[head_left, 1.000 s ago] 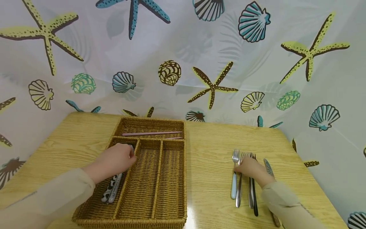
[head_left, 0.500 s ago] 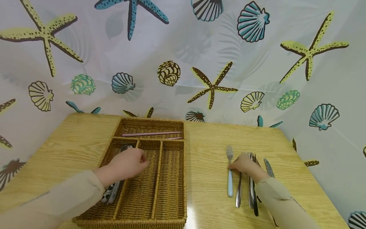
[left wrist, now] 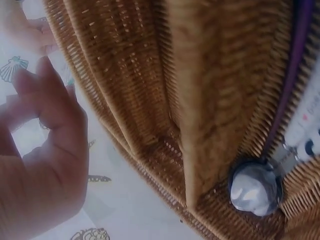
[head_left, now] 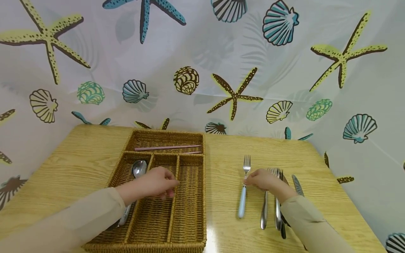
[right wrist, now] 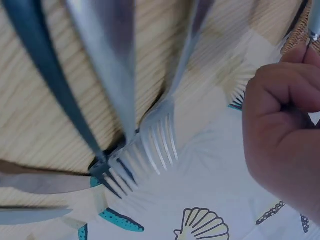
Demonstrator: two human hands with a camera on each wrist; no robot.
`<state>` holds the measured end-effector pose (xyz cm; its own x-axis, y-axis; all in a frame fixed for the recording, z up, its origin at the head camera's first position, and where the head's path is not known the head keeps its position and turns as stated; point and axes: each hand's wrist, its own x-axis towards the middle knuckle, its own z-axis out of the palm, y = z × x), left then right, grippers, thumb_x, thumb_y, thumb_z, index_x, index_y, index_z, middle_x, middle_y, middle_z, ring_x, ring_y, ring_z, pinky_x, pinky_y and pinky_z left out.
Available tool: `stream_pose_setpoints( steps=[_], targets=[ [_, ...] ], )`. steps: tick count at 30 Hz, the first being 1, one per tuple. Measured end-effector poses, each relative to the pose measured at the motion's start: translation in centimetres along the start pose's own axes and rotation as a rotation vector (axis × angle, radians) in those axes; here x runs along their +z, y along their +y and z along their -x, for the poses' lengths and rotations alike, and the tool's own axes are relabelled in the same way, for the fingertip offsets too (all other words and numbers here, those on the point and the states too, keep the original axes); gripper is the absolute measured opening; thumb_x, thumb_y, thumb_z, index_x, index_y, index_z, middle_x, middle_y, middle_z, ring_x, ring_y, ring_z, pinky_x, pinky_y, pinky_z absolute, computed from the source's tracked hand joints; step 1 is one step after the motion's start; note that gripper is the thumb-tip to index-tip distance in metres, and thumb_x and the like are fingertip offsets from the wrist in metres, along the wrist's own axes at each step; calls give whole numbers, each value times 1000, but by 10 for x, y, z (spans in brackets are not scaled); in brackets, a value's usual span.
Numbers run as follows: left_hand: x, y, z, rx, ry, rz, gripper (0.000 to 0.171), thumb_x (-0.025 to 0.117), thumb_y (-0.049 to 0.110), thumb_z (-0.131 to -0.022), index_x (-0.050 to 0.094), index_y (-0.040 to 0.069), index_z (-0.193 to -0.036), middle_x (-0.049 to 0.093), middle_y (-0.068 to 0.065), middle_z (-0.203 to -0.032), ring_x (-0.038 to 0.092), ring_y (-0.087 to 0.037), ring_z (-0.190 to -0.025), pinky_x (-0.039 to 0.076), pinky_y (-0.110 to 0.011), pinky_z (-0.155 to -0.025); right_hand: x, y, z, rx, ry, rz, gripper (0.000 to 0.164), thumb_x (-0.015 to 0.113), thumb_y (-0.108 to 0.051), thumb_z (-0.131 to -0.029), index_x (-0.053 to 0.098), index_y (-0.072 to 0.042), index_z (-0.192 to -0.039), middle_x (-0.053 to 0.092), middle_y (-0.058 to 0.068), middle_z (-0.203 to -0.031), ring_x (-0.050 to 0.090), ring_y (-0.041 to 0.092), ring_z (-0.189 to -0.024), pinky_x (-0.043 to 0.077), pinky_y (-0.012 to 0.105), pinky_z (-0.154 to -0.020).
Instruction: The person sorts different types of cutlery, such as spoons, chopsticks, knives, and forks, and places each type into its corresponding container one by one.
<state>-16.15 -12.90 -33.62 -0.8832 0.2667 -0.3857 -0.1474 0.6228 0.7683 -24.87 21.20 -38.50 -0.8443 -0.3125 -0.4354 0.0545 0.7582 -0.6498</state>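
Note:
My right hand [head_left: 265, 180] pinches a fork with a light blue handle [head_left: 242, 203] at its neck, tines pointing away. The right wrist view shows that handle [right wrist: 314, 22] rising above the curled fingers. Beside this hand several other forks [right wrist: 159, 135] lie grouped on the table, silver ones and one dark-handled. My left hand [head_left: 158, 184], fingers loosely bent and holding nothing, hovers over the middle compartment of a wicker cutlery tray [head_left: 205, 196]. A spoon [head_left: 139, 168] rests in the tray's left compartment, its handle partly hidden by the left arm.
Pink chopsticks [head_left: 167, 148] lie in the tray's back compartment. Right of the forks is a knife [head_left: 297, 185], partly covered by the right sleeve [head_left: 308, 218]. A shell-patterned cloth [head_left: 190, 45] hangs behind the wooden table [head_left: 227, 154].
My right hand has drawn the blue-handled fork leftward, away from the other forks. My left hand has moved right, from the tray's left compartment to above the middle one, uncovering the spoon's bowl.

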Motion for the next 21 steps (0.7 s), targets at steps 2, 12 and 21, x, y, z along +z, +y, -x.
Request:
stream_pose_setpoints(
  steps=[2, 12, 21],
  targets=[
    [2, 1, -1, 20, -28, 15, 24, 52, 21, -95, 65, 4, -83, 67, -7, -68, 46, -8, -42, 28, -20, -41, 2, -3, 0, -15, -19, -29, 25, 56, -18, -92, 68, 2, -97, 26, -10, -45, 17, 4, -42, 22, 21, -46],
    [8, 4, -5, 7, -48, 33, 26, 51, 23, -96, 66, 4, -86, 68, -10, -71, 44, -8, -43, 26, -22, -41, 7, -22, 4, -73, -132, -160, 23, 53, -18, -95, 58, -6, -75, 23, -8, -48, 16, 6, -43, 20, 21, -45],
    [16, 9, -8, 14, -45, 40, 24, 54, 22, -94, 65, 3, -86, 67, -7, -68, 50, -9, -46, 30, -21, -44, 15, -41, 5, -115, -202, -213, 21, 54, -18, -95, 61, -3, -81, 24, -7, -49, 16, 6, -44, 19, 21, -45]
  ],
)
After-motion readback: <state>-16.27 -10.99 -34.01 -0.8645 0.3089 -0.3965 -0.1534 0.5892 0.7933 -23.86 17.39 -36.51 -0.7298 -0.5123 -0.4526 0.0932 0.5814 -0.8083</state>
